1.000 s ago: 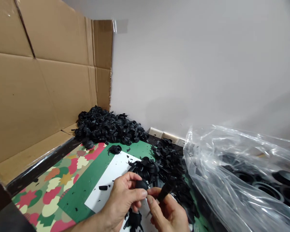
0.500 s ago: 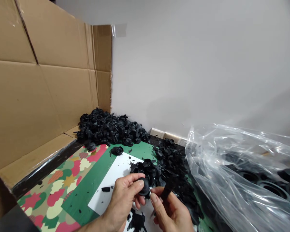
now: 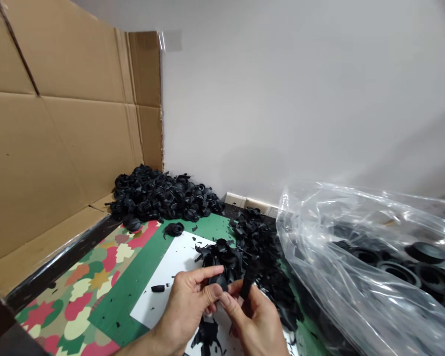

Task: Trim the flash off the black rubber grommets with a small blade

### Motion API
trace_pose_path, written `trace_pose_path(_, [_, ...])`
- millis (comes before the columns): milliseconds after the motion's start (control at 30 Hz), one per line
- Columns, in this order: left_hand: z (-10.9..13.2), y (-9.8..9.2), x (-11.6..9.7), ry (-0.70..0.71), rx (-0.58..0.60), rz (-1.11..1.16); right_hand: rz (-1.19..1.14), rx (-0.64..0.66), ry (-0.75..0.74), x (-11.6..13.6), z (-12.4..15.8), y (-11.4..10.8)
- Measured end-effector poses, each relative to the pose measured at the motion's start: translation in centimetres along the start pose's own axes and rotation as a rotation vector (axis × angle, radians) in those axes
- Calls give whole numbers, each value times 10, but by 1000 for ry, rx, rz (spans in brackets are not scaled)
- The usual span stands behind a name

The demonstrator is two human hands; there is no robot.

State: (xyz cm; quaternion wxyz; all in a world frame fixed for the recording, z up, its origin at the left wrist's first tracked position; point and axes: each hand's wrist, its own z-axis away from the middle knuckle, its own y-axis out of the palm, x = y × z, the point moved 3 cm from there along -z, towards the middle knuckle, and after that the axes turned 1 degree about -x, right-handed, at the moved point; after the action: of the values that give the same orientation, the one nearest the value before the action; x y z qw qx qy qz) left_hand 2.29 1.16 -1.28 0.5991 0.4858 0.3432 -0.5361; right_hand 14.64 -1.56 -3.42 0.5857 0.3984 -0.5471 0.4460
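Observation:
My left hand [image 3: 187, 301] pinches a round black rubber part [image 3: 218, 283] between thumb and fingers, above the white sheet [image 3: 154, 291]. Close against its right side is my right hand [image 3: 254, 311], thumb and forefinger meeting at the part's edge. A dark, slim tool [image 3: 246, 286] sticks up out of the right fist; the fingers hide most of it, so its kind is unclear. Just beyond the hands lies a small heap of black ribbed rubber parts [image 3: 224, 257]. Torn black scraps [image 3: 207, 333] are scattered beneath the hands.
A large pile of ribbed black rubber parts [image 3: 159, 195] fills the back left corner by the cardboard wall [image 3: 74, 138]. Black trimmings [image 3: 257, 242] are heaped right of centre. On the right, a clear plastic bag [image 3: 307, 237] holds black rings. Green card [image 3: 122, 301] lies under the sheet.
My right hand has come closer to the left, its thumb and forefinger now meeting the rubber part's edge. The whole view has shifted slightly, so things sit further left.

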Motion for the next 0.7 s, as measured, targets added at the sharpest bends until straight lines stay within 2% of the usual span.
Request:
trace_pose_path(133, [-3, -2, 5, 11, -6, -40, -20, 55, 43, 0, -1, -2])
trace_pose_path(300, [-5, -3, 7, 23, -3, -33, 67, 26, -21, -5, -4, -7])
trace_pose_path(700, [-5, -4, 4, 23, -17, 5, 93, -23, -31, -7, -7, -15])
